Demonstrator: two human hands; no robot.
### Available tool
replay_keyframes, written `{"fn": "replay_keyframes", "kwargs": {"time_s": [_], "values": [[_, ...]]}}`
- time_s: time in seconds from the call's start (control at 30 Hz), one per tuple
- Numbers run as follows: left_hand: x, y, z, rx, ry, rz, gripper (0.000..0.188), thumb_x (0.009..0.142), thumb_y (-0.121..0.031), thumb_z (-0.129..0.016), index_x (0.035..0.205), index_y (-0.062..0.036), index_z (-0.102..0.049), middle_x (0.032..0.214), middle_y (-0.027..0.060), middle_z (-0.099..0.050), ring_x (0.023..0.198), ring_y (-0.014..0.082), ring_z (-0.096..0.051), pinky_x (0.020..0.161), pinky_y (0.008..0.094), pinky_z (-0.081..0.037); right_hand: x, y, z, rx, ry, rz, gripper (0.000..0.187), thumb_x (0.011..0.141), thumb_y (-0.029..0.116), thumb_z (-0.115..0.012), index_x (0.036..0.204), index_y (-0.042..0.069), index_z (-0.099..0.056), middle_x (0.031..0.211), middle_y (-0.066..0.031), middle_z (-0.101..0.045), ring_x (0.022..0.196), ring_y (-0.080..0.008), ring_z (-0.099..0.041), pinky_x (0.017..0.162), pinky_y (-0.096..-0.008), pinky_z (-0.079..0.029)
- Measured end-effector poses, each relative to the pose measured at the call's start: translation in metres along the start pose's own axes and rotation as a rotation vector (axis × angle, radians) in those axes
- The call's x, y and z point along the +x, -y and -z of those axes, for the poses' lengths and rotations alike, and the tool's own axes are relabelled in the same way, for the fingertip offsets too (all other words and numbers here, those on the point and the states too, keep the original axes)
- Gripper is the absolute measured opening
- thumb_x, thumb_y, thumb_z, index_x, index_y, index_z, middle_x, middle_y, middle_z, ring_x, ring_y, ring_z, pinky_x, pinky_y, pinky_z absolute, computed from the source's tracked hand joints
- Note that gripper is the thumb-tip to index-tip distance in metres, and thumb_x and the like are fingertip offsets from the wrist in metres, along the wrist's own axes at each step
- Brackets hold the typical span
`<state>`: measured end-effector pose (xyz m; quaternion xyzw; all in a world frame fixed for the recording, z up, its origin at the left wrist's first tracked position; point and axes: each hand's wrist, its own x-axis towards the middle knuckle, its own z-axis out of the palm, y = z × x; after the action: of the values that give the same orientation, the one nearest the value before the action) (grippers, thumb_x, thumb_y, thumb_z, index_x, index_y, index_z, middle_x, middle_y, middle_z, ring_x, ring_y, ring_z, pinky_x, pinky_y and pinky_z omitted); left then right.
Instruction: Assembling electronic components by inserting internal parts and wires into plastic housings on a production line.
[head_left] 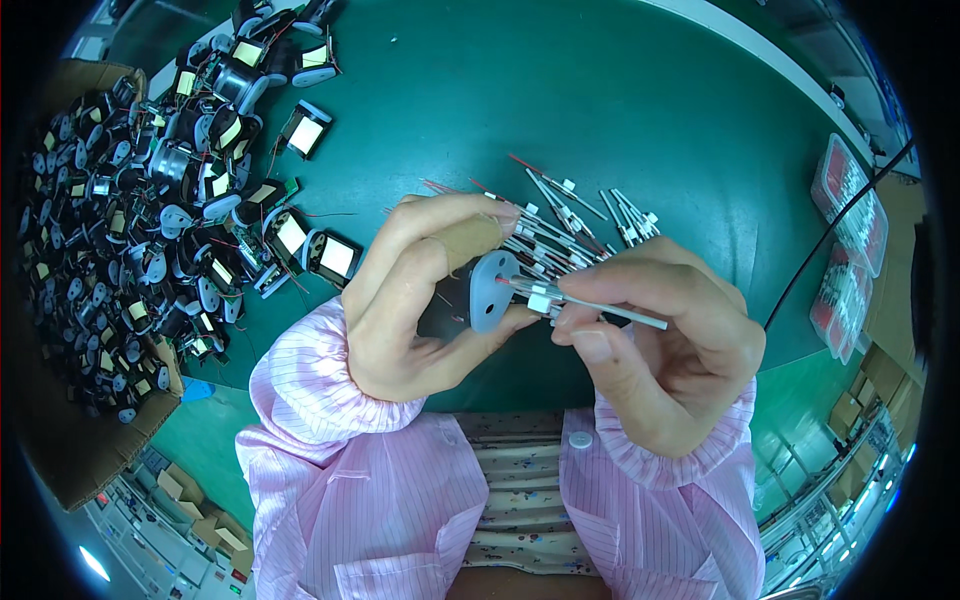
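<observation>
Near the table's front edge, my left hand (pixel 400 285) is closed around a small assembly with a grey oval end plate (pixel 484 298), turned toward the right. Dark holes show in the plate; my fingers hide most of the body behind it. A tan wrap covers part of one finger. From the other side, my right hand (pixel 675 335) pinches a thin lead with a white plug (pixel 541 299) and pale sleeving between thumb and fingertips. The lead's red wire end is at a hole in the plate; how deep it sits I cannot tell. Behind both hands lies a loose pile of similar leads (pixel 565 225).
At the left, a cardboard box (pixel 150 425) is heaped with black-and-grey assemblies, and more (pixel 305 130) spill onto the green table (pixel 600 90). Two clear plastic boxes (pixel 850 210) of leads stand at the right edge, with a black cable (pixel 825 235) passing there.
</observation>
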<state>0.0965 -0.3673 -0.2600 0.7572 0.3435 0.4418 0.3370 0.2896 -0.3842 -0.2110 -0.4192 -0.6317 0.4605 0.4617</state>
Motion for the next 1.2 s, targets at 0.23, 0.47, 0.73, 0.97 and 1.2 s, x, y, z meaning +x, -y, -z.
{"fn": "replay_keyframes", "kwargs": {"time_s": [0.23, 0.47, 0.73, 0.97, 1.2], "values": [[0.001, 0.0, 0.002, -0.103, 0.032, 0.035, 0.048, 0.061, -0.001, -0.083, 0.1, 0.0047, -0.057, 0.106, 0.02, -0.059, 0.089, 0.0264, -0.062, 0.073, 0.0321, -0.051, -0.002, -0.005, -0.003, -0.152, -0.009, 0.133, 0.018, 0.074, -0.01, -0.066, 0.092, -0.009, -0.065, 0.079, -0.016, -0.064, 0.067, -0.018, -0.064, 0.06, -0.0248, -0.05], [0.001, -0.003, 0.001, -0.011, 0.097, 0.036, 0.046, 0.061, -0.002, -0.083, 0.099, 0.0039, -0.058, 0.093, 0.0183, -0.062, 0.083, 0.0266, -0.063, 0.073, 0.0335, -0.051, -0.003, 0.0, -0.008, -0.211, 0.005, -0.094, 0.016, 0.075, -0.008, -0.068, 0.09, -0.005, -0.066, 0.077, -0.0119, -0.061, 0.062, -0.0156, -0.059, 0.056, -0.0239, -0.046], [-0.003, 0.001, 0.01, -0.36, 0.125, 0.299, 0.039, 0.073, 0.002, -0.074, 0.108, 0.0063, -0.06, 0.093, 0.0148, -0.063, 0.081, 0.0217, -0.064, 0.07, 0.0276, -0.049, 0.0, -0.01, -0.008, -0.417, 0.015, -0.004, 0.012, 0.072, -0.001, -0.069, 0.08, -0.001, -0.06, 0.068, -0.0094, -0.049, 0.058, -0.0282, -0.051, 0.05, -0.0369, -0.039], [-0.002, 0.002, 0.016, -0.523, 0.255, 0.432, 0.032, 0.07, 0.005, -0.074, 0.1, 0.007, -0.063, 0.084, 0.013, -0.063, 0.076, 0.0188, -0.063, 0.065, 0.0276, -0.048, 0.004, -0.018, 0.001, -0.351, 0.254, 0.115, 0.018, 0.059, -0.005, -0.066, 0.075, 0.0, -0.06, 0.072, -0.0076, -0.05, 0.056, -0.0244, -0.047, 0.048, -0.0347, -0.036], [0.002, -0.008, 0.024, -0.405, 0.182, 0.284, 0.035, 0.065, -0.002, -0.078, 0.095, 0.0094, -0.064, 0.082, 0.016, -0.064, 0.069, 0.0207, -0.057, 0.063, 0.0292, -0.044, -0.006, -0.011, -0.026, -0.809, -0.133, 0.321, 0.027, 0.047, 0.004, -0.06, 0.074, 0.001, -0.062, 0.064, -0.0056, -0.042, 0.054, -0.0213, -0.044, 0.044, -0.032, -0.033]]}}
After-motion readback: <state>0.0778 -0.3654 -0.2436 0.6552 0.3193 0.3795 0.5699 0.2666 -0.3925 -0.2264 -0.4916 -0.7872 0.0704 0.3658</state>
